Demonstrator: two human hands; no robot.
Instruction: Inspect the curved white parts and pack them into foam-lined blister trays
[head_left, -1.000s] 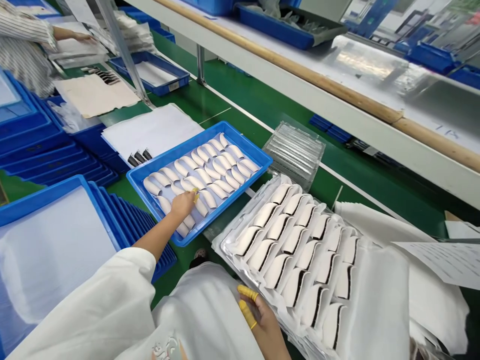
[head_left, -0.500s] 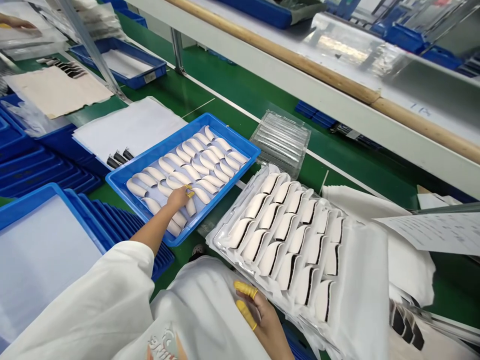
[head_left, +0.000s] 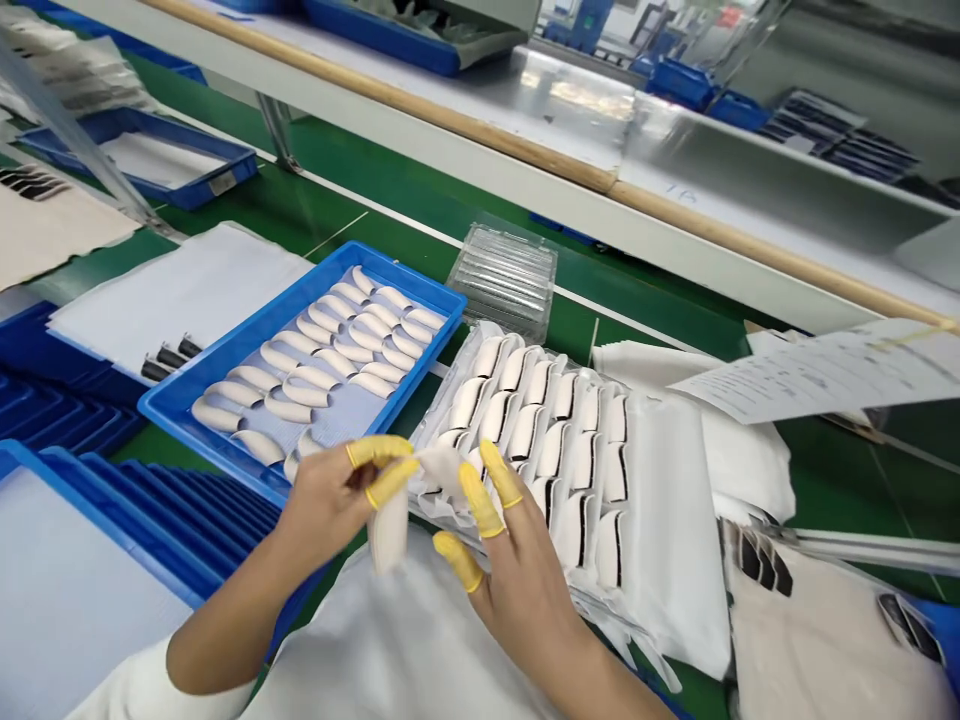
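Observation:
My left hand (head_left: 334, 497), with yellow finger cots, pinches a white curved part (head_left: 390, 525) in front of my chest. My right hand (head_left: 504, 552), fingers spread and also in yellow cots, touches the upper end of that part. Just beyond lies a blue tray (head_left: 180, 400) holding several rows of the same white curved parts. To its right, a clear blister tray (head_left: 480, 345) holds rows of white parts with black edges, partly covered by a white cloth (head_left: 667, 520).
A stack of clear plastic trays (head_left: 504, 275) stands behind the blue tray. Stacked blue trays (head_left: 150, 490) sit at the left, white sheets (head_left: 180, 290) beyond them. Papers (head_left: 825, 375) lie at the right. A shelf with a wooden rail (head_left: 480, 135) runs across the back.
My left hand has lifted a white part out of the blue tray and brought it toward me. My right hand has risen from my lap to meet it. The view shifted right.

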